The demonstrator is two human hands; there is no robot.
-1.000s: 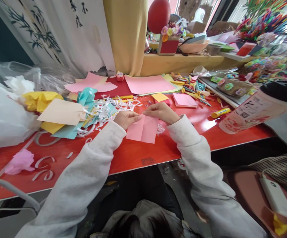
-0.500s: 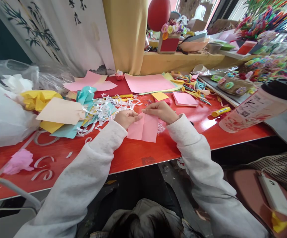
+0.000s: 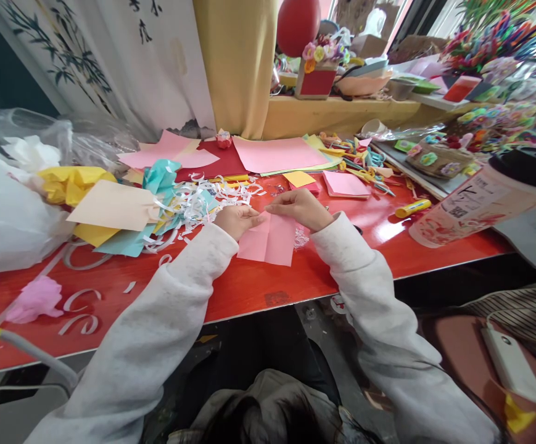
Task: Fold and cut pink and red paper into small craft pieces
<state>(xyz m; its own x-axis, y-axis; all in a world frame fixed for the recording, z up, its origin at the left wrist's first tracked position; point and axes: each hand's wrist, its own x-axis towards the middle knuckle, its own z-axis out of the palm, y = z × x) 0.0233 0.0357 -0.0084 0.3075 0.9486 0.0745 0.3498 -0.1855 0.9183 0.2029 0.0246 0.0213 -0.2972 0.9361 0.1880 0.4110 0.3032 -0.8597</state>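
Note:
A square of pink paper (image 3: 268, 243) with a crease down its middle is held just over the red table (image 3: 249, 290). My left hand (image 3: 236, 220) pinches its far edge on the left side. Close beside it, my right hand (image 3: 302, 208) pinches the same edge with thumb and fingers. Part of the paper's far edge is hidden behind my fingers. White paper shreds (image 3: 193, 206) lie left of my left hand. Beyond my right hand are a stack of pink paper squares (image 3: 346, 184) and a yellow square (image 3: 299, 179).
A lidded paper cup (image 3: 475, 203) stands at the right near a yellow glue stick or marker (image 3: 412, 208). Larger pink sheets (image 3: 279, 154) lie at the back. On the left are a white plastic bag (image 3: 13, 216) and a crumpled pink paper (image 3: 36, 300).

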